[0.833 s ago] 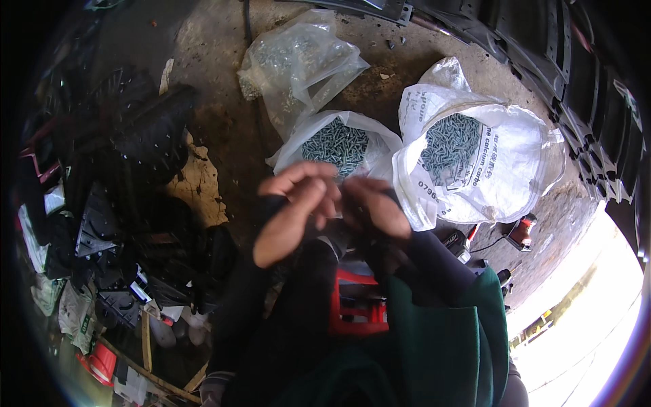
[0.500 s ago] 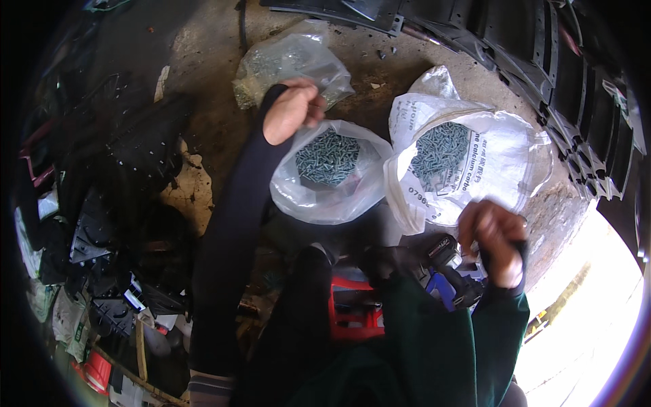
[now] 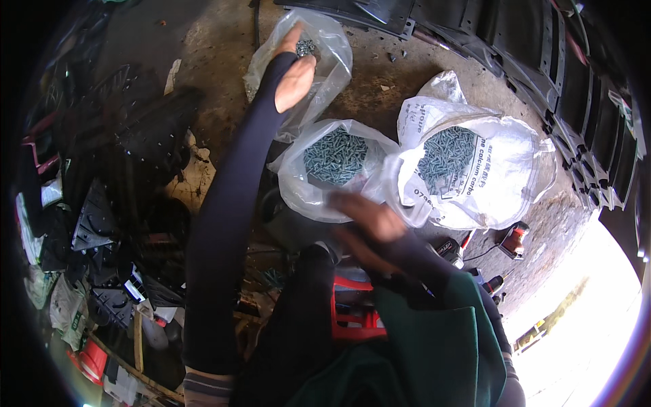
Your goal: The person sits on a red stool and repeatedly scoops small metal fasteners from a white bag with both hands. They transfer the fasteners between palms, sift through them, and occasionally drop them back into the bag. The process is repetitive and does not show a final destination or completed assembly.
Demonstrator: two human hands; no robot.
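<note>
My left hand (image 3: 293, 73) reaches into the mouth of a clear plastic bag (image 3: 332, 51) at the back. Its fingers and thumb look spread, with small silver metal pieces (image 3: 305, 47) beside them; the fingertips are partly hidden. My right hand (image 3: 371, 218) is smeared by motion at the near edge of a second plastic bag (image 3: 308, 203), which holds many bluish-green screws (image 3: 336, 156). Whether it holds anything cannot be made out. To the right, a white woven sack (image 3: 508, 183) with its rim rolled open contains more such screws (image 3: 444, 159).
A red plastic stool (image 3: 356, 329) stands between my legs. Power tools (image 3: 447, 251) and a red-and-black device (image 3: 515, 239) lie below the sack. Black panels (image 3: 508, 41) are stacked at the back right. Dark plastic parts (image 3: 95, 224) clutter the left side.
My left hand has moved away from me into the rear bag, whose mouth now stands up and open. My right hand has swung left from beside the sack to the middle bag.
</note>
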